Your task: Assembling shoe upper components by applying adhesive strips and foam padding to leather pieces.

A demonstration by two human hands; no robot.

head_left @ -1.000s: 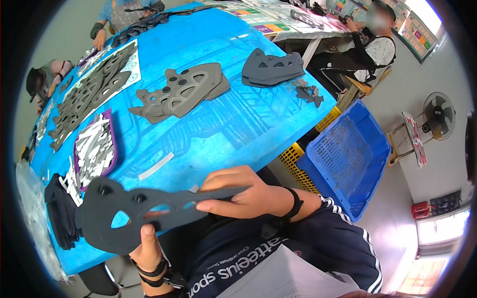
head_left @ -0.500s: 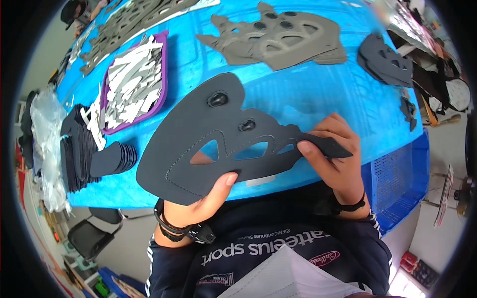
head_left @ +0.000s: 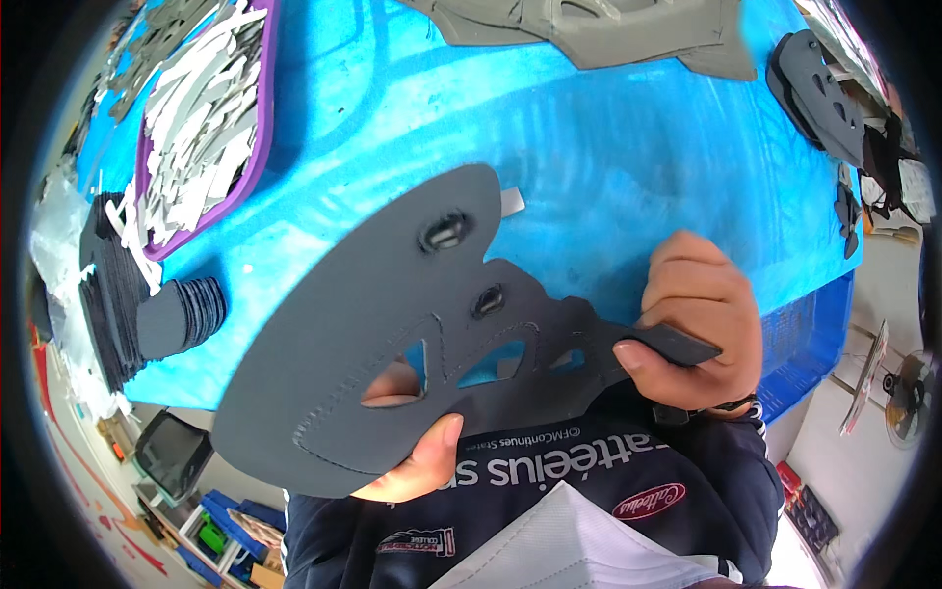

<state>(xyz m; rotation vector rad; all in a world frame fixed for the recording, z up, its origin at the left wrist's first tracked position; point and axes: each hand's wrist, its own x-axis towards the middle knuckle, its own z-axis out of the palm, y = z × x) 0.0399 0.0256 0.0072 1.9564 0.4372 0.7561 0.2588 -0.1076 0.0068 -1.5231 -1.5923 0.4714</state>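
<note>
Right fingers [head_left: 692, 280] pinched closed on narrow end of dark-grey panel [head_left: 334, 334]; left fingers [head_left: 440, 447] clamp near edge, mostly hidden. Stitched, two glossy domes [head_left: 447, 231] left of right fingers.

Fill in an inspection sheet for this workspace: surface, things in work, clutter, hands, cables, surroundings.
Surface: blue tabletop, bearing tray, stacks and panels.
Things in work: dark grey panel with three openings, off the table, in both hands.
Clutter: purple tray of white and grey strips; dark stack at left.
Hands: left hand grips the panel's lower edge; right hand grips its narrow end.
Cables: nothing seen.
Surroundings: blue crate, black chair, fan.
</note>
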